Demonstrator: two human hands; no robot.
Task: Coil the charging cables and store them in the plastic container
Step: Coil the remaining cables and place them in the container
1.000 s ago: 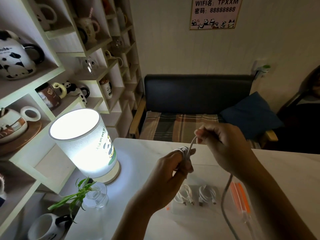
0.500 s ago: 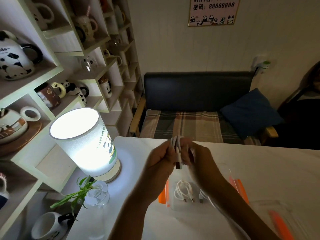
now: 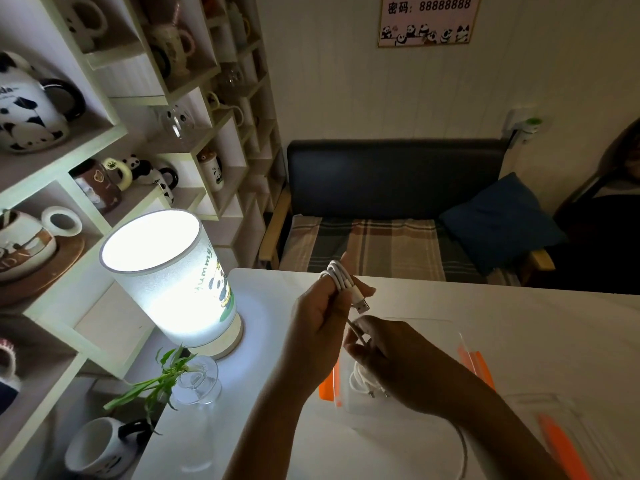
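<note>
A white charging cable is wound in several loops round the fingers of my left hand, held up over the white table. Its USB plug hangs free below the loops. My right hand sits lower and to the right, pinching the cable's loose run just under the left hand. The slack trails off to the lower right. Below my hands stands the clear plastic container with orange clips. A coiled white cable lies inside it, partly hidden by my right hand.
A lit cylindrical lamp stands at the table's left, with a glass vase and green sprig in front of it. The container's lid with orange clips lies at the right. Shelves of mugs line the left; a sofa sits behind the table.
My right hand has dropped from beside the coil down and right, drawing the cable's loose run below the left hand. The coil on my left fingers has tilted, and the plug now hangs free.
</note>
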